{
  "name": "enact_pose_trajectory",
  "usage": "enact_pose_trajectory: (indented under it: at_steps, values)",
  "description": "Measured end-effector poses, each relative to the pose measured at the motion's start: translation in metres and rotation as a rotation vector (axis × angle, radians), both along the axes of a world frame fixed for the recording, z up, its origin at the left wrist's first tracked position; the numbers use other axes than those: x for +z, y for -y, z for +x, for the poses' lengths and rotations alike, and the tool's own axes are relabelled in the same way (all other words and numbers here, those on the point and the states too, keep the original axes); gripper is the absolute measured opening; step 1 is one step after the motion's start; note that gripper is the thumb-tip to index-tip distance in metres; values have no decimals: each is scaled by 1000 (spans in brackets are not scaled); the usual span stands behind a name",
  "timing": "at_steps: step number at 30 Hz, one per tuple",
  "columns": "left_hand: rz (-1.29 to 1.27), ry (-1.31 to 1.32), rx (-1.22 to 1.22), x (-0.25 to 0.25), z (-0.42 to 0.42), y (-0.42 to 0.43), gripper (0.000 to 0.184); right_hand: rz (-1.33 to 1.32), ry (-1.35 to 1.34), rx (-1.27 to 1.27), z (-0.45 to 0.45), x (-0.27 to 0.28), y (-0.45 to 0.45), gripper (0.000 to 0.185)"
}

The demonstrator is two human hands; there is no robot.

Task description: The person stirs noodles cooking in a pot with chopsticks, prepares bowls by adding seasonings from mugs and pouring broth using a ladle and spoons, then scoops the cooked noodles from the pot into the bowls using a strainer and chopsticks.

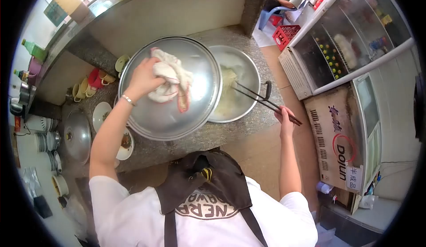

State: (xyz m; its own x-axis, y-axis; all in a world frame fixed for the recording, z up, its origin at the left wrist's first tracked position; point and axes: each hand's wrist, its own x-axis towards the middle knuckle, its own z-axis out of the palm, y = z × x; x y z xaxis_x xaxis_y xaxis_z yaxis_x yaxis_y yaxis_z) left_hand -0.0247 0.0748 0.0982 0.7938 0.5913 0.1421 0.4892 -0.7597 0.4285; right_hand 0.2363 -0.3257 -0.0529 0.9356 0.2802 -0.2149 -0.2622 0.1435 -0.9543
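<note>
Two hands busy: left of centre, the left hand (144, 78) grips a white cloth (170, 79) against a big metal lid (202, 85), which hides the left edge of the metal pan (249, 67). Right of centre, pale noodles (228, 79) sit in the pan, between the hands; farther right, the right hand (286, 115) is closed around dark chopsticks (254, 97), tips at the noodles.
</note>
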Motion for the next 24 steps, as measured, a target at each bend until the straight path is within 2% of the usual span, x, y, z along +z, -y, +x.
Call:
enact_pose_trajectory:
  at_steps: [2,5,8,10,13,17,21,23,24]
  values:
    - [-8,-5,-63,-14,37,11,50,-105,81,65,-4,23,25,23]
    - [-15,-8,-126,-45,92,30,52,-140,67,36,-3,47,81,25]
    - [-120,-47,-164,-71,138,52,52,-8,-69,27,-9,59,139,25]
    - [-135,-59,-198,-97,163,59,54,14,-138,-10,-14,42,179,26]
    - [-88,-97,-237,-131,184,62,61,21,-225,99,-32,26,211,27]
    - [-115,-132,-198,-156,187,64,63,112,-419,96,-69,-17,195,28]
    - [-117,-89,-186,-162,171,66,63,187,-587,191,-113,-55,130,27]
    - [-310,121,-164,-149,153,73,66,254,-663,235,-138,-67,81,30]
    - [-325,169,-159,-140,141,80,69,276,-699,232,-151,-77,57,32]
